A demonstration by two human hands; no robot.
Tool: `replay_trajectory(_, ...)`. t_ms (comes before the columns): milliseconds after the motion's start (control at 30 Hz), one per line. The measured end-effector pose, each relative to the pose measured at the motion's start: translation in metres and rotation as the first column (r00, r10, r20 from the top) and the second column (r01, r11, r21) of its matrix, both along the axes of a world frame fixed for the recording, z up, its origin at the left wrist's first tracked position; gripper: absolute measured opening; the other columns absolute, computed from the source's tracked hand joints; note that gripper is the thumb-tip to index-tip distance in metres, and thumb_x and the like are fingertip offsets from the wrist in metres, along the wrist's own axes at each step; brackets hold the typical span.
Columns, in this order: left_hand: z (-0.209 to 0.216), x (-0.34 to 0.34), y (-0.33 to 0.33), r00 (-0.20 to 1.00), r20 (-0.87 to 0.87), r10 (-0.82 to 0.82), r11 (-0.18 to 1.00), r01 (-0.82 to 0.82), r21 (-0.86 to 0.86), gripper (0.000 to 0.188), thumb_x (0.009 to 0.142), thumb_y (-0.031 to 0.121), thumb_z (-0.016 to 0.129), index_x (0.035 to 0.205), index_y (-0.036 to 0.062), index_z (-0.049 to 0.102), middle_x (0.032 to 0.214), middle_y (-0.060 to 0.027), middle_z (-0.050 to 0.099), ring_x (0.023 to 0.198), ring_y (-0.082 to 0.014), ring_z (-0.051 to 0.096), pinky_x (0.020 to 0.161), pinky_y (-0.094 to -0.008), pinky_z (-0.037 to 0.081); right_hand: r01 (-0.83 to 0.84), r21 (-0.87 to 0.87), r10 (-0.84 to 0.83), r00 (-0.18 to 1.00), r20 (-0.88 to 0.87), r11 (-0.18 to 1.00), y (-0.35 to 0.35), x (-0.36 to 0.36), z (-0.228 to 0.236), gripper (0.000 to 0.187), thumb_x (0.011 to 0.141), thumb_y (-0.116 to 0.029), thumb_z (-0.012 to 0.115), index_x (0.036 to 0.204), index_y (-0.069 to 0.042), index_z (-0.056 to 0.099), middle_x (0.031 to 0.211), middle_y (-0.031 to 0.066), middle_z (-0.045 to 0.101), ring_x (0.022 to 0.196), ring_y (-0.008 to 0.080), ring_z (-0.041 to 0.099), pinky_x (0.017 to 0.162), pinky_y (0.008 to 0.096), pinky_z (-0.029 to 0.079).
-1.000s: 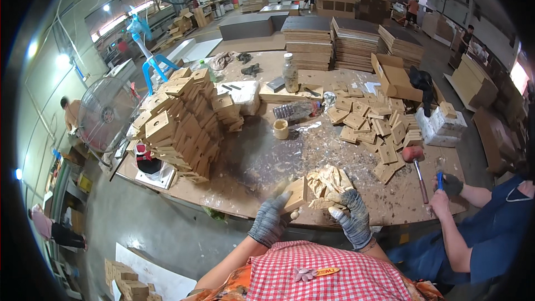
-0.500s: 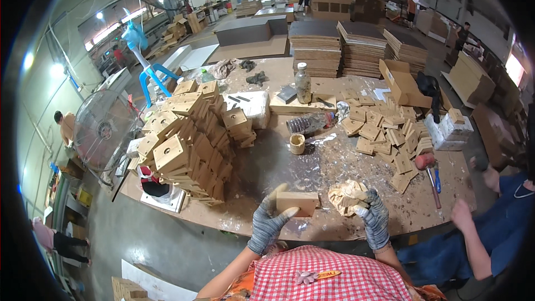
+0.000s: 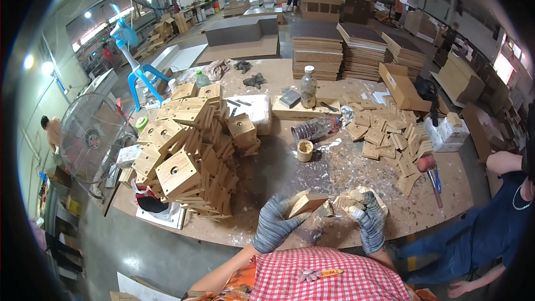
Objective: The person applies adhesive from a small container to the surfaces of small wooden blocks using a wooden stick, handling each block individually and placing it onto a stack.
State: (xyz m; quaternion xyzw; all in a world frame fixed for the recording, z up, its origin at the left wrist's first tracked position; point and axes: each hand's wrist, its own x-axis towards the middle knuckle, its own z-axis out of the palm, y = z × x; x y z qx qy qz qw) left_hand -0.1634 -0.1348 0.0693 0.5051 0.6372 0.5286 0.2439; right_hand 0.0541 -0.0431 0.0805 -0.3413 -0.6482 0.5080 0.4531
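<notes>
My left hand, in a grey striped glove, grips a small wooden block between thumb and fingers, tilted up above the near edge of the worktable. Close by on the right, my gloved right hand is closed on a crumpled cream rag. A small dull flat piece shows between the block and the right hand; what it is I cannot make out. Beyond the hands a small tan cup stands on the stained tabletop.
A tall stack of drilled wooden blocks stands on the left, with loose blocks heaped on the right. A red mallet, a lying plastic bottle and an upright bottle are on the table. Another person is at the right.
The block has tilted in my left hand. My right hand has come nearer to it with the rag. The view has shifted slightly, and the person at right has changed posture.
</notes>
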Motion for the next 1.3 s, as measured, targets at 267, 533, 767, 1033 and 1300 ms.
replay_trajectory(267, 0.019, -0.003, 0.011, 0.877, -0.473, -0.089, 0.995, 0.058, -0.080, 0.049, 0.068, 0.021, 0.082, 0.110, 0.0021, 0.065, 0.093, -0.0107, 0.062, 0.080, -0.0194, 0.060, 0.073, -0.0311, 0.049, 0.034, 0.018, -0.036, 0.997, 0.068, 0.999, 0.003, -0.001, 0.004, 0.029, 0.082, -0.010, 0.065, 0.109, 0.000, 0.061, 0.099, 0.0049, 0.063, 0.093, 0.0150, 0.057, 0.084, 0.0284, 0.045)
replay_trajectory(533, 0.010, 0.019, 0.028, 0.927, 0.373, 0.028, 0.961, 0.078, -0.264, 0.042, 0.075, 0.026, 0.079, 0.107, 0.0011, 0.067, 0.085, -0.0069, 0.067, 0.074, -0.0088, 0.060, 0.066, -0.0274, 0.050, -0.057, -0.294, 0.031, 0.995, -0.095, 0.954, 0.022, 0.013, 0.001, 0.033, 0.084, -0.012, 0.062, 0.115, 0.001, 0.061, 0.106, 0.0070, 0.064, 0.096, 0.0143, 0.057, 0.088, 0.0275, 0.043)
replay_trajectory(767, 0.026, 0.039, 0.034, 0.946, -0.318, -0.071, 0.995, 0.046, -0.087, 0.043, 0.069, 0.023, 0.079, 0.110, 0.0121, 0.069, 0.076, -0.0104, 0.055, 0.072, -0.0255, 0.051, 0.069, -0.0368, 0.044, -0.029, 0.022, 0.028, 0.999, 0.040, 0.999, 0.026, 0.029, 0.008, 0.031, 0.084, -0.012, 0.064, 0.112, 0.001, 0.062, 0.107, 0.0085, 0.064, 0.099, 0.0172, 0.057, 0.089, 0.0292, 0.044)
replay_trajectory(1033, 0.033, 0.051, 0.039, 0.856, -0.513, -0.064, 0.998, 0.062, -0.022, 0.048, 0.063, 0.018, 0.078, 0.111, 0.0198, 0.070, 0.073, -0.0088, 0.051, 0.072, -0.0251, 0.047, 0.068, -0.0368, 0.040, 0.015, 0.174, -0.042, 0.987, 0.157, 0.985, 0.026, 0.037, 0.010, 0.028, 0.083, -0.012, 0.068, 0.107, -0.001, 0.062, 0.103, 0.0092, 0.064, 0.097, 0.0196, 0.059, 0.088, 0.0319, 0.046)
replay_trajectory(1300, 0.039, 0.052, 0.037, 0.812, -0.579, -0.068, 0.995, 0.095, 0.016, 0.049, 0.066, 0.016, 0.075, 0.114, 0.0198, 0.067, 0.082, -0.0124, 0.061, 0.069, -0.0285, 0.056, 0.066, -0.0379, 0.045, 0.043, 0.162, -0.058, 0.995, 0.087, 0.986, 0.024, 0.039, 0.010, 0.027, 0.082, -0.011, 0.068, 0.107, -0.001, 0.062, 0.104, 0.0093, 0.063, 0.095, 0.0191, 0.059, 0.087, 0.0321, 0.047)
